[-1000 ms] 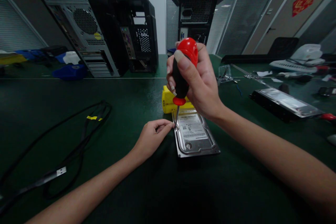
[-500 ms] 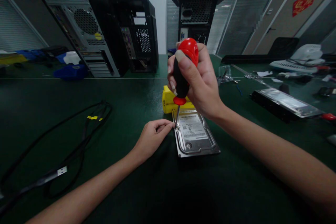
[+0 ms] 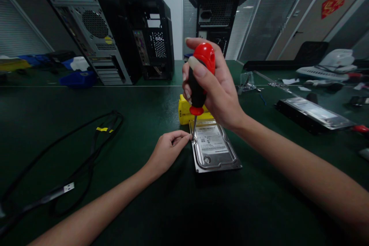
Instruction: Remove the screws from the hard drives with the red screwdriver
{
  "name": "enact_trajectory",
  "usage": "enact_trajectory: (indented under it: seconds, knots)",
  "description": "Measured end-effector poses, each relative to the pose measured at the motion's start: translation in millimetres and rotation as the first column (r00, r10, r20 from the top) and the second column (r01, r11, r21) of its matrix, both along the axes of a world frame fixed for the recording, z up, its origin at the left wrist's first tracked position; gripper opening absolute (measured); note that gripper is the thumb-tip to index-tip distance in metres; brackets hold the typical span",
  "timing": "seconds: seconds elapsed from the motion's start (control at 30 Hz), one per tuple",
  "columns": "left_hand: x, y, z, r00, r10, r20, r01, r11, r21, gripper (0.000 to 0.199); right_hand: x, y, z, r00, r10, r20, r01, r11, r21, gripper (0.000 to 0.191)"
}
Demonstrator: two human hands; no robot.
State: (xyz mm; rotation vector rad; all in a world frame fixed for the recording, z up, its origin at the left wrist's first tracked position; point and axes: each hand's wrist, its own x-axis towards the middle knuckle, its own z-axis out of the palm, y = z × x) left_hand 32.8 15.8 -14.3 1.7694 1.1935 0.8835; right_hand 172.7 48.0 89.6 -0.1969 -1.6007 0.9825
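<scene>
A silver hard drive (image 3: pixel 213 144) with a white label lies flat on the green tabletop, its far end against a yellow object (image 3: pixel 185 112). My right hand (image 3: pixel 221 84) is wrapped round the red and black handle of a screwdriver (image 3: pixel 198 84), with the index finger lifted off the handle. The shaft slants down, and its tip meets the drive's left edge. My left hand (image 3: pixel 168 150) is closed, thumb and forefinger pinched together at that same edge beside the tip. Whatever is between those fingertips is too small to make out.
A black cable with a USB plug (image 3: pixel 68 187) loops at the left. Computer cases (image 3: pixel 152 38) stand along the back. Another hard drive (image 3: pixel 314 111) on a black bracket lies at the right, near a small clear bag (image 3: pixel 246 81) and a blue tray (image 3: pixel 77 79) far left.
My right index finger has risen off the handle and straightened, and the screwdriver handle has shifted slightly left. The left hand and the hard drive have stayed put.
</scene>
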Motion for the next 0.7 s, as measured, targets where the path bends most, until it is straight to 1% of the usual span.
enact_trajectory:
  seconds: [0.13,0.37,0.5,0.63,0.7]
  knots:
    - [0.2,0.4,0.0,1.000,-0.002,0.002,0.002,1.000,0.002,0.028,2.2,-1.4,1.2,0.997,0.079,0.020,-0.077,0.995,-0.070,0.038]
    - [1.0,0.6,0.1,1.000,-0.002,0.005,0.002,1.000,-0.003,0.028,0.5,-3.1,1.5,0.998,-0.018,0.058,0.022,0.997,-0.071,0.030]
    - [1.3,0.6,1.3,1.000,-0.004,0.004,0.004,1.000,-0.009,0.029,-1.4,-0.6,1.2,0.999,-0.031,0.042,0.035,0.996,-0.082,0.038]
    - [0.5,0.9,0.7,1.000,-0.001,0.003,0.001,1.000,-0.002,0.028,-2.0,1.9,0.5,0.996,-0.060,0.061,0.064,0.996,-0.069,0.041]
    - [0.1,0.8,0.1,1.000,-0.002,0.006,0.002,1.000,-0.003,0.028,-2.1,2.0,1.3,0.998,-0.040,0.045,0.043,0.996,-0.079,0.043]
